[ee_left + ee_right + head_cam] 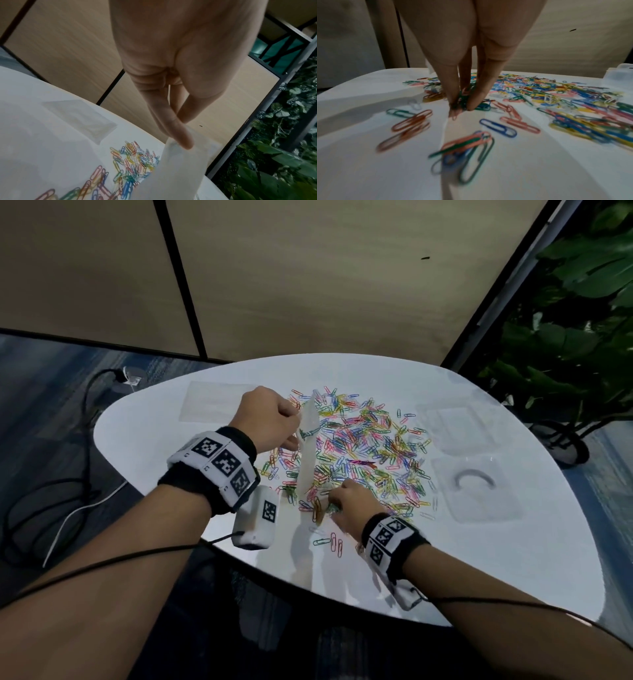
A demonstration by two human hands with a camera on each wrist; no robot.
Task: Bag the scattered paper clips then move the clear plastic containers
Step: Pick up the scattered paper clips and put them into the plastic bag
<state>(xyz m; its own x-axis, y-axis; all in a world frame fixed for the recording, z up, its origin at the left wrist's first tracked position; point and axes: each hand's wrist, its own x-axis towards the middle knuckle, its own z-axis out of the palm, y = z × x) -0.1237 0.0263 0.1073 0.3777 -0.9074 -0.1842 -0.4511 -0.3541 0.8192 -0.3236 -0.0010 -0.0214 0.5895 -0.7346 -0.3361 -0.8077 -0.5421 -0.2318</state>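
Many coloured paper clips (363, 446) lie scattered over the middle of the white table (479, 559). My left hand (270, 419) pinches the top edge of a clear plastic bag (308, 453) and holds it upright over the clips; thumb and finger grip the bag (185, 162) in the left wrist view. My right hand (349, 505), at the near edge of the pile, pinches a small bunch of paper clips (464, 100) between its fingertips (474, 102) at the table top. Two clear plastic containers (459, 426) (476, 487) sit at the table's right.
A second flat clear bag (212, 405) lies at the table's back left. A few loose clips (332, 542) lie near the front edge. A leafy plant (582, 320) stands right of the table. Cables (68, 491) run over the floor on the left. Wooden wall panels behind.
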